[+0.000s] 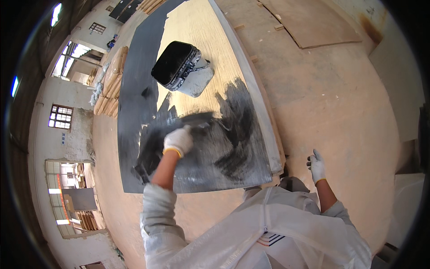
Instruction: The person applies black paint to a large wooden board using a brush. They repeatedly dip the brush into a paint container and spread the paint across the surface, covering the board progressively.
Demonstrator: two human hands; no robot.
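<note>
My left hand (178, 141), in a white glove, is closed round the handle of a wide paint brush (197, 119). The brush's dark head lies against a large flat panel (237, 154), amid wet black streaks. Dark coating covers the panel's left side and near end; pale yellow ridged surface shows in the far middle. A bucket (197, 80), grey-white outside and black inside, stands on the panel beyond the brush. My right hand (317, 167), also gloved with darkened fingertips, hangs off the panel's right side with fingers apart, holding nothing.
A grey strip (251, 83) runs along the panel's right edge. Brown sheets (309, 22) lie on the floor at the far right. Stacked wrapped bundles (112, 83) stand beyond the panel's left side. A wall with windows (60, 116) is farther left.
</note>
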